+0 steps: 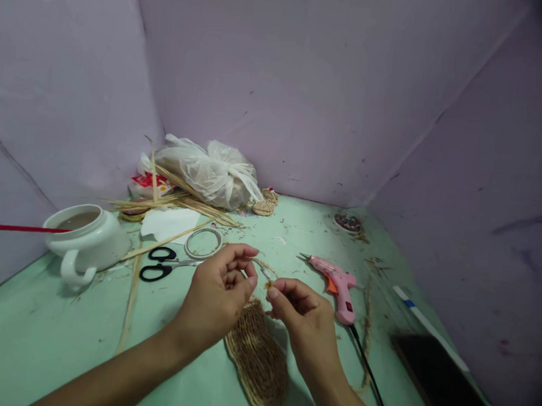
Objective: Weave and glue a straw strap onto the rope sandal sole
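My left hand (222,295) is raised over the table, its index finger held out and its thumb curled against the middle finger. Whatever may be between those fingertips is too small to make out. Close beside it, my right hand (307,324) pinches a small straw-coloured end of braided cord (268,284) between thumb and index finger. Under both hands lies a woven straw sole (259,361), brown with a paler braided edge, its top partly covered by my fingers. Another stretch of cord (267,265) shows just behind the fingertips.
A pink glue gun (333,280) lies on the right, its black cable running forward. Left are black-handled scissors (156,274), a tape roll (204,243) and a white pot (94,241). Straw strips (183,202) and a plastic bag (218,169) sit behind; a dark slab (443,385) lies front right.
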A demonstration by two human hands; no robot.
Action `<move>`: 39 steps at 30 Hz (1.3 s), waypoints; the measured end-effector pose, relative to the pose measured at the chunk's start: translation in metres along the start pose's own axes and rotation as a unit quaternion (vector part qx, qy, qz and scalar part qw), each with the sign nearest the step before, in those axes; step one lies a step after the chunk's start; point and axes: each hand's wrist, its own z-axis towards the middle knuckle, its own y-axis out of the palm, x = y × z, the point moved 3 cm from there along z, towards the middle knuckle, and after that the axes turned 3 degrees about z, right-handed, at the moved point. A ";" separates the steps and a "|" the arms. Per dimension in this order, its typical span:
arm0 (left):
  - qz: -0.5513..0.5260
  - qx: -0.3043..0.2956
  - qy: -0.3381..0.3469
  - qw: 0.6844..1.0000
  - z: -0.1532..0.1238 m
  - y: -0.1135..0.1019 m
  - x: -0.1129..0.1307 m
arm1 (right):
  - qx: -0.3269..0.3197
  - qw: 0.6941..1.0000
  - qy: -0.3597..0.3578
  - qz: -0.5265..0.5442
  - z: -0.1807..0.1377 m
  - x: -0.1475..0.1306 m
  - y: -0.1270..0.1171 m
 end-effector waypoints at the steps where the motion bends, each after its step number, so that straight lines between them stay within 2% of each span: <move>1: -0.008 -0.015 0.009 1.000 0.001 0.001 -0.002 | -0.010 1.000 0.006 0.013 0.001 0.000 0.000; 5: -0.013 -0.107 0.099 0.989 0.004 0.002 -0.009 | -0.058 0.997 0.029 0.044 0.003 -0.001 0.000; 8: -0.005 -0.140 0.141 0.980 0.006 0.000 -0.014 | -0.092 0.994 0.045 0.051 0.003 0.000 0.001; 11: 0.004 -0.154 0.166 0.974 0.006 -0.001 -0.015 | -0.109 0.991 0.057 0.054 0.002 0.000 0.001; 15: 0.030 -0.122 0.169 0.978 0.005 0.000 -0.015 | -0.101 0.992 0.058 0.052 0.003 0.000 0.001; 18: 0.010 -0.099 0.130 0.986 0.005 0.003 -0.014 | -0.094 0.994 0.047 0.035 0.004 0.000 0.001; 21: -0.045 -0.074 0.047 0.995 0.004 0.007 -0.013 | -0.069 0.997 0.008 -0.023 0.003 -0.003 0.001; 24: -0.048 -0.040 -0.023 0.998 0.002 0.011 -0.010 | -0.030 0.987 -0.091 -0.131 -0.002 -0.009 0.001; 28: -0.027 -0.018 -0.073 0.997 -0.001 0.012 -0.008 | -0.016 0.950 -0.218 -0.224 -0.008 -0.014 0.003; 32: -0.025 -0.043 -0.113 0.992 -0.001 0.013 -0.010 | -0.019 0.929 -0.275 -0.246 -0.010 -0.013 0.005; 39: -0.102 -0.111 -0.156 0.976 0.006 0.007 -0.007 | -0.057 0.913 -0.310 -0.257 -0.012 -0.015 0.005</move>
